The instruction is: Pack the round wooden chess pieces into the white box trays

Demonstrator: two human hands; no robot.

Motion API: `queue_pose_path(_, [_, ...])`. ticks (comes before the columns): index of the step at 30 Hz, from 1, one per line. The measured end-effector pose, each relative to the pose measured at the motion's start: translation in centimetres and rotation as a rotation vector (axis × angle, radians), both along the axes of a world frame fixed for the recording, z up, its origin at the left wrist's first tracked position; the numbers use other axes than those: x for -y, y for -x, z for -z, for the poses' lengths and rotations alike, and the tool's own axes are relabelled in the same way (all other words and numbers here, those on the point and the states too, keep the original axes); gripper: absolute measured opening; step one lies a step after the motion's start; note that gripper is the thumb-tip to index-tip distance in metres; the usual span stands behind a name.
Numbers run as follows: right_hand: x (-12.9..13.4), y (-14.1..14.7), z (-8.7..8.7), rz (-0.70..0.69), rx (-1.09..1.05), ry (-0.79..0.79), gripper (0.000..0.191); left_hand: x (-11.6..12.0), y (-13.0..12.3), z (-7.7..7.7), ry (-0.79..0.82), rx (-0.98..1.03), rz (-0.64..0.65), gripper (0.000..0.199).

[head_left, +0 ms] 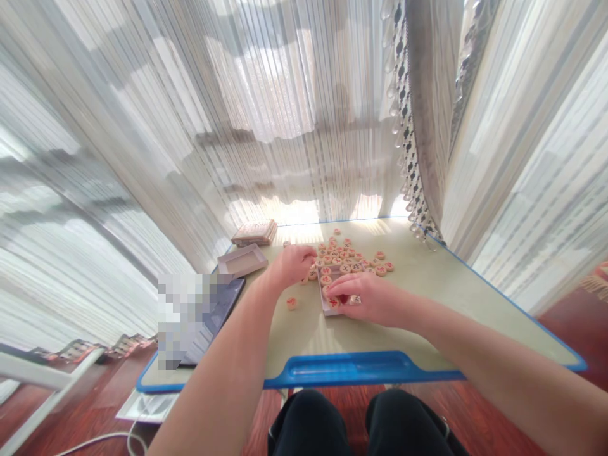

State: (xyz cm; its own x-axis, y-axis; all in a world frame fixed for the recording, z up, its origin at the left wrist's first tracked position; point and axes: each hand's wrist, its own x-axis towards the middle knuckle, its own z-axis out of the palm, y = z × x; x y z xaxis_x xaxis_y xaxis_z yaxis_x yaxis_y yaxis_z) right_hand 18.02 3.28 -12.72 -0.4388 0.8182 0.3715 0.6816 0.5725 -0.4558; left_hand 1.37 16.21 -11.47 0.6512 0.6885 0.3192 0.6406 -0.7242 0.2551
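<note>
Round wooden Chinese chess pieces (337, 260) with red and dark characters lie in a loose heap at mid-table. In front of the heap stands a shallow pale box (331, 312), with a column of pieces along its left side. My right hand (363, 296) reaches over this box, its fingertips closed on a chess piece (333, 303) at the near left corner. My left hand (295, 265) is at the heap's left edge, fingers curled together; what they hold, if anything, is hidden. A single chess piece (291, 304) lies left of the box.
An open shallow lid (243, 261) lies at the left, with a stack of books or boxes (255, 232) behind it. A dark tablet-like device (227, 310) is at the left edge, partly blurred. The table (451, 304) has a blue rim; sheer curtains hang behind.
</note>
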Motion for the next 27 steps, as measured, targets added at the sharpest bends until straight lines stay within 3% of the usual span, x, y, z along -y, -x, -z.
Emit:
queue_pose_path(7, [-0.2,-0.2,0.3,0.021,0.054,-0.049,0.025,0.0,0.1,0.1,-0.007,-0.007,0.000,0.031])
queue_pose_path(13, [-0.6,-0.4,0.5,-0.016,0.077,-0.039,0.006,0.1,0.1,0.1,-0.006,0.002,0.007,0.029])
queue_pose_path(22, [-0.9,-0.6,0.3,-0.050,0.075,-0.044,0.008,0.3,0.1,-0.1,-0.008,-0.045,-0.013,0.029])
queue_pose_path(27, [-0.8,-0.7,0.3,-0.012,0.075,-0.012,0.011,1.1,-0.1,-0.5,0.029,-0.009,0.062,0.028])
